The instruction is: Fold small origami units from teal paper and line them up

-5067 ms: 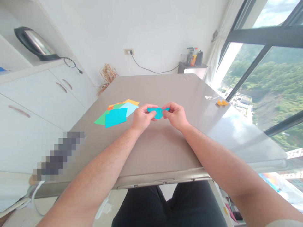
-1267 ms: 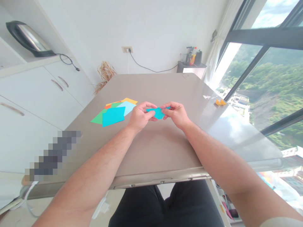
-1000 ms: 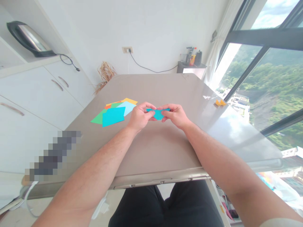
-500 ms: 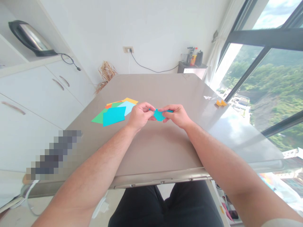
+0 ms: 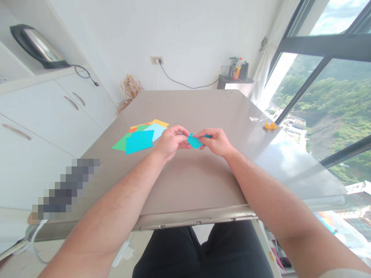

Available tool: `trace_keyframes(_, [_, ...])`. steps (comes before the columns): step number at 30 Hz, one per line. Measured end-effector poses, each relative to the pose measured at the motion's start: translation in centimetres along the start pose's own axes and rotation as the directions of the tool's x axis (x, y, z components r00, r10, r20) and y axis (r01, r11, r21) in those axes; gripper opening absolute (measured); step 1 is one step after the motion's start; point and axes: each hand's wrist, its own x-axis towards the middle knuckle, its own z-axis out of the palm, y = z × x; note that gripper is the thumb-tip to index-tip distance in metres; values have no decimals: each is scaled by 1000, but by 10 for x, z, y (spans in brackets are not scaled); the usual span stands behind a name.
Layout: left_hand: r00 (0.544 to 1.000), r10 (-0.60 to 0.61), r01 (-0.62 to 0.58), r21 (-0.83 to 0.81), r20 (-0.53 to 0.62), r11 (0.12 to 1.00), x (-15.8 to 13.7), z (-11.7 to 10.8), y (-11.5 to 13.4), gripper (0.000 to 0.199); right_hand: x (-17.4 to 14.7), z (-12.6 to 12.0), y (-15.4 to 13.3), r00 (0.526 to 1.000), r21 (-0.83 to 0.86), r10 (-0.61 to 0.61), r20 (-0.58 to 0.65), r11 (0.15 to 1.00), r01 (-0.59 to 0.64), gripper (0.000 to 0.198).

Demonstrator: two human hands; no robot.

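Note:
A small folded piece of blue paper (image 5: 194, 142) is held between my two hands, over the middle of the table. My left hand (image 5: 173, 141) pinches its left end between thumb and fingers. At the other end, my right hand (image 5: 213, 139) grips it, thumb and index finger along the upper edge; fingers cover parts of both ends. Just left of my left hand lie several loose sheets of coloured paper, with a blue sheet (image 5: 140, 141) on top and green, light blue (image 5: 156, 131), orange and yellow ones fanned out under it.
The brown table (image 5: 191, 185) spreads out before me. An orange folded paper piece (image 5: 270, 126) rests near its right edge, by the window. A blurred-out dark object (image 5: 68, 187) lies at the left edge. An electric kettle (image 5: 40, 46) stands on the left shelf.
Both hands stay in nearly the same place. The blue paper between them has shifted slightly in its tilt and outline, and the left fingers have moved a little.

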Motion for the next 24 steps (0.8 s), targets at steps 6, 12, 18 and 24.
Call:
trace_keyframes(6, [996,-82,84,-79,26,993,4,-4,-3,17,0,0,4,1000,-9,-18,2,1000,18,17])
trace_keyframes(12, [994,-109,110,-96,20,989,3,-3,-1,22,-2,3,2,996,-88,-86,-11,992,85,15])
trace_keyframes(18, [986,-167,167,-23,8,986,0,0,1,32,-3,5,2,995,-110,-99,6,989,100,17])
trace_keyframes(24, [993,-120,120,-23,18,992,3,-3,-2,27,1,2,2,998,-56,13,-55,998,-16,17])
